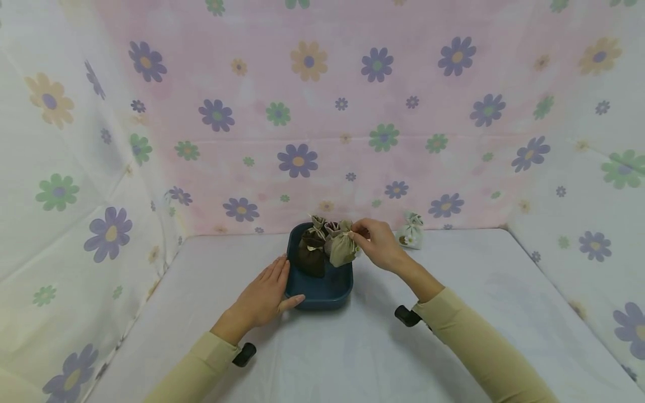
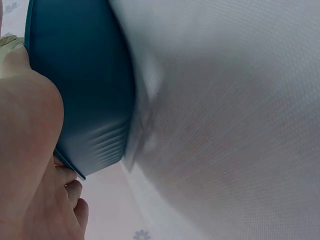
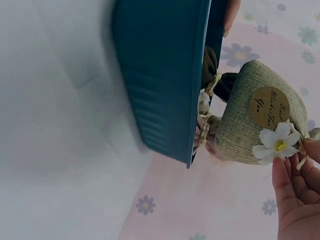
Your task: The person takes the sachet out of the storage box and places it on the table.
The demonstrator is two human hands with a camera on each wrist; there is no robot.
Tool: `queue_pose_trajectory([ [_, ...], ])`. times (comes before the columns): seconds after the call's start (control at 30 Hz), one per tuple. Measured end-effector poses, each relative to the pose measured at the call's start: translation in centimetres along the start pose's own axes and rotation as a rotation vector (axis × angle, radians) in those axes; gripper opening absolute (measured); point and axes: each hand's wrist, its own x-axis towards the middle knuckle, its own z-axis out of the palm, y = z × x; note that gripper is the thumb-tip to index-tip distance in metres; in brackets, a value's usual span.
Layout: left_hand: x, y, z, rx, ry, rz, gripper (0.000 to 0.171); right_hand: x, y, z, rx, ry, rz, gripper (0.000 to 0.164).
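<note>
My right hand (image 1: pixel 377 242) pinches a beige drawstring pouch (image 1: pixel 342 249) by its tied neck, over the right side of a dark blue plastic bin (image 1: pixel 322 302). A round "Best Wishes For You" label (image 3: pixel 269 108) and a white cloth flower (image 3: pixel 278 143) decorate that pouch. Inside the bin sit a dark brown pouch (image 1: pixel 310 259) and, partly hidden behind the held one, a pinkish pouch (image 1: pixel 330 229). My left hand (image 1: pixel 262 294) lies with straight fingers against the bin's left side, its thumb at the near rim.
A pale pouch with a white flower (image 1: pixel 411 232) stands on the white-covered table (image 1: pixel 484 291), right of my right hand near the back wall. Flower-print cloth walls (image 1: pixel 347 112) enclose the table at the back and both sides.
</note>
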Motion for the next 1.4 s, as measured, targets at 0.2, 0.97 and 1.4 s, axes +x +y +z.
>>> queue_pose_trajectory([
  [0.2, 0.1, 0.0, 0.0, 0.002, -0.005, -0.005, 0.098, -0.1, 1.0, -1.2, -0.009, 0.030, 0.014, 0.018],
  [0.97, 0.1, 0.4, -0.5, -0.005, -0.043, -0.017, 0.098, 0.6, 6.2, -3.1, -0.064, 0.149, 0.092, 0.020],
  [1.4, 0.1, 0.5, -0.6, 0.002, -0.040, -0.010, 0.097, 1.7, 10.2, -1.7, -0.095, 0.234, 0.181, 0.021],
])
